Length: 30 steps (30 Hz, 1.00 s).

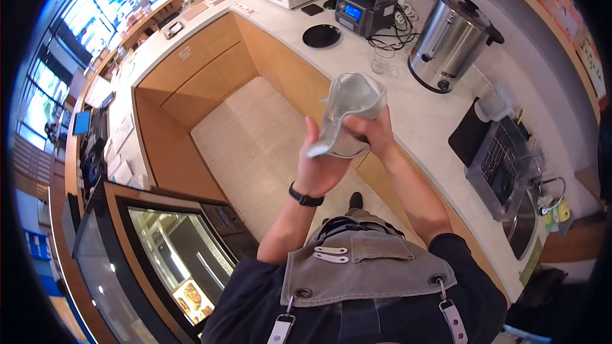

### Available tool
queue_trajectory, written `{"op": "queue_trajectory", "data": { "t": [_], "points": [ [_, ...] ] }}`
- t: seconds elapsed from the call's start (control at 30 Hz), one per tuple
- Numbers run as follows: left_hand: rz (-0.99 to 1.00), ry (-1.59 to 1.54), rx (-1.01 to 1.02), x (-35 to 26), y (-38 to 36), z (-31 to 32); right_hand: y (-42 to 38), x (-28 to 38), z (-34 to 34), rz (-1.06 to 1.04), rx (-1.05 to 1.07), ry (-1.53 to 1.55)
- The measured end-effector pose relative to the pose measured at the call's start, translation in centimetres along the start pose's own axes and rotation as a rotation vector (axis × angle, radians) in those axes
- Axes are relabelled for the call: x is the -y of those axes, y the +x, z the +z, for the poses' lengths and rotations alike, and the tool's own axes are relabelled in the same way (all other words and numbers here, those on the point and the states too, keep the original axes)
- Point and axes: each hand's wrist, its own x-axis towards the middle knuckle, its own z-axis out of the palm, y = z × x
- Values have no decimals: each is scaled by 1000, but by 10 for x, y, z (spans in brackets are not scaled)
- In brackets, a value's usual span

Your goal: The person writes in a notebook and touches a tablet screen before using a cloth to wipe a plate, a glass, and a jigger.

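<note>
In front of my chest, above the floor, both hands hold a pale grey cloth [333, 129] bunched around what looks like a clear glass [358, 93]. The glass is tilted, and the cloth hides most of its shape. My left hand [320, 172] supports the cloth from below and the left, its thumb pointing up and its other fingers hidden behind. From the right, my right hand [375, 130] grips the cloth and glass, with its thumb pressed over the cloth. A black band [306, 195] circles my left wrist.
On the right counter [417, 129] stand a steel urn [454, 38], a black device with a lit display [364, 11], a round black tray [322, 36] and a dish rack [500, 165] beside a sink [524, 226]. A lit display case [178, 248] stands at left.
</note>
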Motion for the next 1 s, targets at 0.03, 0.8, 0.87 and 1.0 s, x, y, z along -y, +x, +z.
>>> {"op": "queue_trajectory", "data": {
  "t": [0.03,0.8,0.87,1.0],
  "points": [
    [176,464,-77,0,-2,1,0,-4,-8,51,-18,138],
    [-170,755,137,89,115,8,-35,-10,-144,236,-396,707],
    [-169,765,121,114,125,13,-46,-57,-175,188,-571,504],
    [-90,688,116,157,160,6,-30,-75,-207,173,-737,367]
  ]
}}
